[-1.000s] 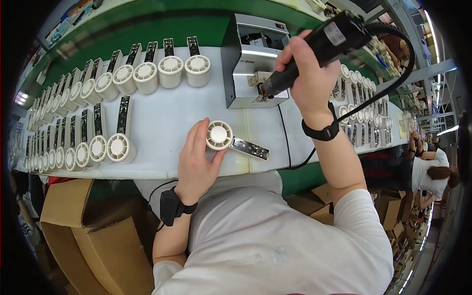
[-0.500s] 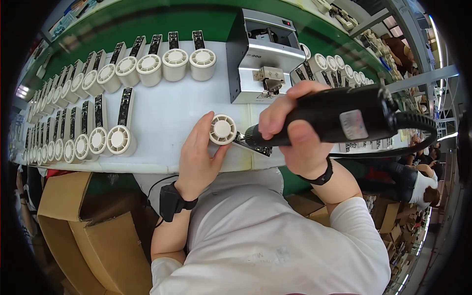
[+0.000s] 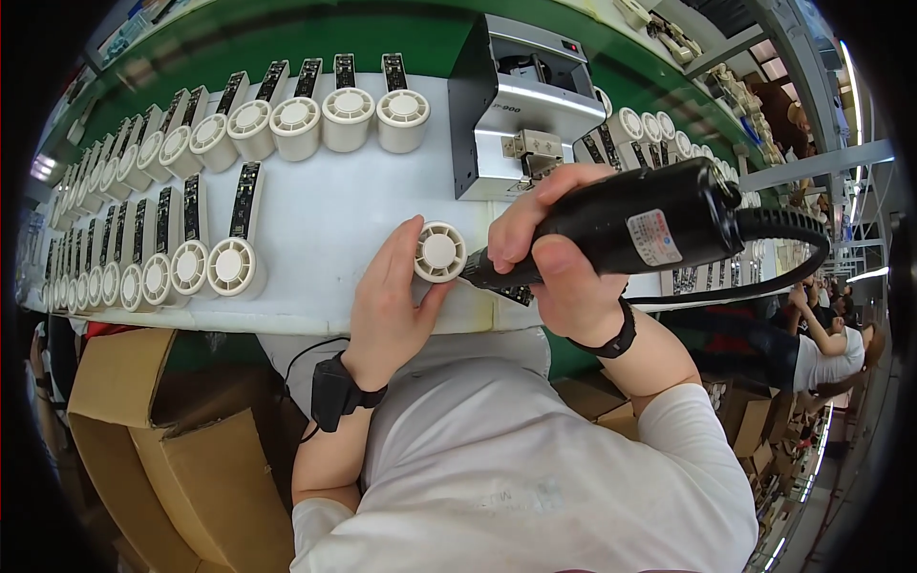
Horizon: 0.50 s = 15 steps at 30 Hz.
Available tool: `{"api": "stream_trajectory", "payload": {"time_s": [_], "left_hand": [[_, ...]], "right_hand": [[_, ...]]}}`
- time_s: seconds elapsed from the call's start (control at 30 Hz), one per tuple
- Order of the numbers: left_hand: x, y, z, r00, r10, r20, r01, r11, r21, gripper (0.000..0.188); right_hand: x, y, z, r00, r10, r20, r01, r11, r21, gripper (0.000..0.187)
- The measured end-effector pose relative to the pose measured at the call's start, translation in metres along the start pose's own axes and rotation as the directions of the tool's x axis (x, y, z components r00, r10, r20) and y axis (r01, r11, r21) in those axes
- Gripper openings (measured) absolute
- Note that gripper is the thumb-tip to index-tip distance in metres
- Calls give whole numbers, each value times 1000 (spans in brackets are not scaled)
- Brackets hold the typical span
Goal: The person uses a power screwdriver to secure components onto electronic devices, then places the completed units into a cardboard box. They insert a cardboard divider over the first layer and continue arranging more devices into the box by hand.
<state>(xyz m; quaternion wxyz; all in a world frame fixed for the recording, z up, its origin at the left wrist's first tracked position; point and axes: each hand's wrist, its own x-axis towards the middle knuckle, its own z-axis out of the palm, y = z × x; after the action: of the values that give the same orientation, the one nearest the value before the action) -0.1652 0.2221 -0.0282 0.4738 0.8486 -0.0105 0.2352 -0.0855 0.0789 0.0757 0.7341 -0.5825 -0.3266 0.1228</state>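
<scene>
My left hand (image 3: 387,306) is curled around a white device's round, vented head (image 3: 440,251), thumb and fingers against its side. The device's handle, with a dark circuit board (image 3: 518,294), extends to the right, mostly hidden under the tool. My right hand (image 3: 578,296) is wrapped round a black corded electric screwdriver (image 3: 602,224), held nearly level. Its tip points left, close beside the device's head; the bit itself and whether it touches a screw cannot be made out.
Rows of similar white devices (image 3: 229,269) with exposed boards stand at the left; more (image 3: 630,124) are at the right. A silver-grey machine (image 3: 521,115) stands behind my right hand. The screwdriver's cable (image 3: 812,263) loops right. An open cardboard box (image 3: 191,458) sits below the table's left edge.
The screwdriver and my right hand have moved left, bringing its tip nearer the device's head. My left hand keeps its hold. At the far right, another person has shifted position.
</scene>
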Motion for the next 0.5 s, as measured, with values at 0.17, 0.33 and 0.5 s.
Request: {"api": "stream_trajectory", "payload": {"time_s": [0.17,0.33,0.5], "left_hand": [[1,0,0,1000,-1,-1,1,1000,-3,68],[1,-1,0,1000,5,-3,-5,1000,-4,69],[0,-1,-1,1000,9,9,-9,1000,-7,68]], "right_hand": [[-1,-4,-1,999,36,-3,-36,999,-19,45],[0,-4,-3,1000,26,16,-25,999,-46,45],[1,-3,0,999,37,15,-37,999,-32,44]]}}
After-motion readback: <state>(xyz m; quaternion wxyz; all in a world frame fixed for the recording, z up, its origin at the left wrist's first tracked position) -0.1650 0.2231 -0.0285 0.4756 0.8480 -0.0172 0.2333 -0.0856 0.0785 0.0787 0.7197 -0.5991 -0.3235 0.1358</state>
